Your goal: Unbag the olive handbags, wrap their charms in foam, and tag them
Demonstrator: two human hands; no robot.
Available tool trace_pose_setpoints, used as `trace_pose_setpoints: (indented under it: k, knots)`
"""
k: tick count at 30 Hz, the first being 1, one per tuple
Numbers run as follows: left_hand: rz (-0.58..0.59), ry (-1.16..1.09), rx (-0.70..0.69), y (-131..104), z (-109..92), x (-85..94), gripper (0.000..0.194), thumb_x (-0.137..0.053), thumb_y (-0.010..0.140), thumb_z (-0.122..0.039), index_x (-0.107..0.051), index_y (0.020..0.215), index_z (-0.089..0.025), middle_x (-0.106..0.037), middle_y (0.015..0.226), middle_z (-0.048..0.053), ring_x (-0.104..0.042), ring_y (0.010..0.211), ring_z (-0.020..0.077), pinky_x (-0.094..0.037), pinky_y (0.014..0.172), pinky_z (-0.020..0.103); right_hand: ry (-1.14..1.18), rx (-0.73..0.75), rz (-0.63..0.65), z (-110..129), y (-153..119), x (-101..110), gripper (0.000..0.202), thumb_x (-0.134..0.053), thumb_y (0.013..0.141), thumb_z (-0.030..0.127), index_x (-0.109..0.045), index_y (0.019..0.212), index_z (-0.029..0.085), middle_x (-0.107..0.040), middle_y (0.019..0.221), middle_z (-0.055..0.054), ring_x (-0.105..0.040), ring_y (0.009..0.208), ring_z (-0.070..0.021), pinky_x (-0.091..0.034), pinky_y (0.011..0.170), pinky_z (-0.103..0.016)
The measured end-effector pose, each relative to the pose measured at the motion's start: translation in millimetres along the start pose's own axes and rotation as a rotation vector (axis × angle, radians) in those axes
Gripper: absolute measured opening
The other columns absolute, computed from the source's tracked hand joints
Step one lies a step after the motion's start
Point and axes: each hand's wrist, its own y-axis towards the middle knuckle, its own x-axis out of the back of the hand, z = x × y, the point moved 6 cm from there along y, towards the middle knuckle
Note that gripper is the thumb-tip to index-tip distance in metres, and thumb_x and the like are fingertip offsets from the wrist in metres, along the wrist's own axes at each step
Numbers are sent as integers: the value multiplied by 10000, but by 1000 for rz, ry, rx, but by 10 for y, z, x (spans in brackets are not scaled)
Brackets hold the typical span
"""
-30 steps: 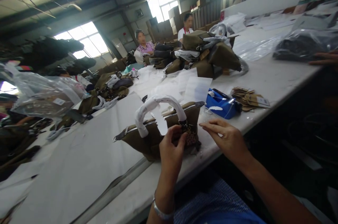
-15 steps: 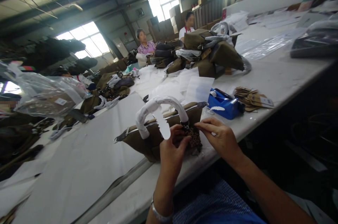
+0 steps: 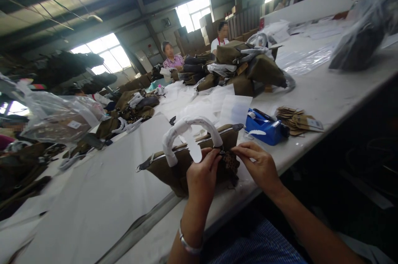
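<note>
Leopard-print charm [image 3: 231, 163] hangs lengthwise down handbag's [image 3: 171, 177] near face, right end; our left hand [image 3: 202, 172] and right hand [image 3: 257, 165] equally near, fingertips drawn in, whether gripping we cannot tell

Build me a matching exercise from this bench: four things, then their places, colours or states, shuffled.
Things:
1. Leopard-print piece
2. Handbag handle
3. Tape dispenser
4. Tags

Descriptions:
A. Blue
B. Brown, in a loose pile
C. Between the left hand and right hand
D. Wrapped in white

Pairs: 1-C; 2-D; 3-A; 4-B
</note>
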Motion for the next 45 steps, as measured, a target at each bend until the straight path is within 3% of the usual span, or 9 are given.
trace_pose_setpoints:
  k: [6, 11, 16, 21, 24, 27, 31, 41, 45]
  knots:
    - [6, -55, -42, 10, -10, -12, 157, -646, 964, -218, -784, 1033, -249, -774, 1009, 43, -763, 876, 187, -604, 829, 263, 14, -7, 45, 102, 33, -72, 143, -680, 937, 275, -810, 997, 266, -720, 871, -32, -682, 836, -204, -580, 780, -325]
    - [-61, -136, -82, -43, -109, 83, 154, -644, 955, -163, -772, 1014, -225, -768, 994, 49, -754, 881, 172, -593, 826, 230, 21, 24, 0, 276, 28, -21, 195, -718, 906, 249, -790, 1083, 285, -783, 1031, -32, -731, 966, -227, -590, 924, -364]
    - [-47, -347, -88, -93, -235, 104, 151, -668, 931, -140, -778, 963, -238, -779, 981, 29, -746, 880, 160, -595, 850, 243, 277, -83, 156, 253, -2, -135, 184, -735, 876, 320, -812, 1041, 288, -808, 1012, -20, -762, 902, -226, -638, 864, -360]
    - [-94, -490, 226, -191, 2, 22, 162, -678, 938, -285, -745, 1067, -215, -788, 913, 40, -762, 808, 194, -611, 679, 265, 464, -275, 127, 59, 8, -172, 227, -822, 772, 465, -814, 851, 252, -789, 778, -21, -734, 675, -201, -651, 684, -327]
    - [-121, -346, 346, -279, 110, -25, 195, -587, 977, -315, -713, 1066, -195, -777, 879, 56, -747, 716, 199, -576, 607, 276, 569, -331, 68, -17, -3, -141, 256, -819, 788, 477, -792, 852, 231, -779, 781, -32, -724, 701, -199, -642, 721, -347]
    - [-37, -48, 290, -277, 24, -92, 151, -646, 924, -267, -702, 1050, -204, -770, 923, 73, -728, 768, 231, -557, 708, 329, 657, -354, 98, -41, -40, -167, 234, -809, 820, 443, -779, 870, 216, -764, 785, -38, -703, 710, -186, -611, 685, -321]
    - [43, 109, 358, -220, -72, -174, 204, -712, 881, -245, -666, 1078, -216, -745, 915, 62, -710, 802, 257, -506, 683, 320, 739, -379, 144, -45, -71, -223, 209, -840, 793, 403, -787, 864, 214, -755, 764, -35, -694, 676, -172, -593, 654, -299]
    - [0, 160, 386, -166, -225, -403, 193, -648, 914, -273, -632, 1095, -209, -710, 1110, 114, -719, 947, 318, -496, 644, 335, 717, -324, 214, -21, 31, -167, 152, -848, 791, 359, -805, 865, 234, -766, 762, -23, -707, 684, -156, -585, 660, -261]
    - [10, 84, 381, -194, -237, -350, 174, -661, 912, -294, -654, 1074, -230, -706, 1120, 94, -718, 939, 294, -521, 689, 329, 604, -279, 226, 22, 86, -90, 152, -825, 811, 362, -798, 876, 228, -768, 755, -21, -715, 674, -164, -588, 634, -260]
